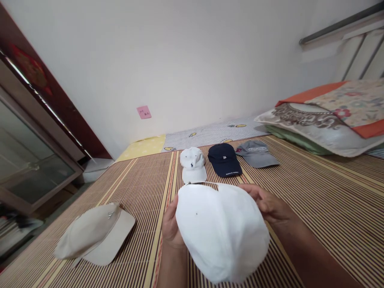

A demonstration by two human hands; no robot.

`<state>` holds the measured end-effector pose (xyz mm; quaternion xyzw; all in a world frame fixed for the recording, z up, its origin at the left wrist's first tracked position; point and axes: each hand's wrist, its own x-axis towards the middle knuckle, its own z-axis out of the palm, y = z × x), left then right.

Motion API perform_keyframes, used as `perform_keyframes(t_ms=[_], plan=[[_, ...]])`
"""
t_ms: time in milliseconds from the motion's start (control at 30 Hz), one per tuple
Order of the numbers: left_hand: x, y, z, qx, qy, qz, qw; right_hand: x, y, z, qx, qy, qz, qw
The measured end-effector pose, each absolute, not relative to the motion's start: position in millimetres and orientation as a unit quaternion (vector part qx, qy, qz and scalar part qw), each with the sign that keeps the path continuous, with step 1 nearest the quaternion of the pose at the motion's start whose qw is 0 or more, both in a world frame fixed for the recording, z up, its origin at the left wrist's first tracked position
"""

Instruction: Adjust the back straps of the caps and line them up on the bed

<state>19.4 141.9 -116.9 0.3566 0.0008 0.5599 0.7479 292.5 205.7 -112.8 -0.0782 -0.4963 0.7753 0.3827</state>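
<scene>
Between my two hands a white baseball cap (222, 236) is held up over the striped mat, its crown toward me. My left hand (173, 224) grips the cap's left edge, with part of its fingers behind the fabric. At the upper right edge, my right hand (265, 202) is closed on the cap, the fingertips partly hidden. Beyond it lie a small white cap (193, 162) with a dark logo, a navy cap (223, 158) and a grey cap (257, 153), side by side. A beige cap (93, 232) rests on the mat to the left.
The striped bamboo-like mat (315, 200) covers the bed. Patterned pillows or folded bedding (327, 120) are stacked at the right. Behind stands a white wall with a pink note (144, 112). A glass-fronted cabinet (30, 148) is at the far left.
</scene>
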Motion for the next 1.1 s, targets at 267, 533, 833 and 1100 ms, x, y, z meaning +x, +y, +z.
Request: perform_keyframes(t_ms=[267, 533, 833, 1100], plan=[[33, 156, -110, 0.319, -0.021, 0.592, 0.740, 266, 203, -114, -0.143, -0.341, 0.760, 0.535], [38, 166, -124, 0.267, 0.025, 0.592, 0.760, 255, 190, -117, -0.119, -0.308, 0.844, 0.423], [55, 150, -103, 0.299, 0.005, 0.575, 0.762, 267, 208, -117, -0.151, -0.299, 0.811, 0.479], [62, 155, -104, 0.280, 0.037, 0.578, 0.766, 259, 202, -100, -0.111, -0.321, 0.801, 0.493]])
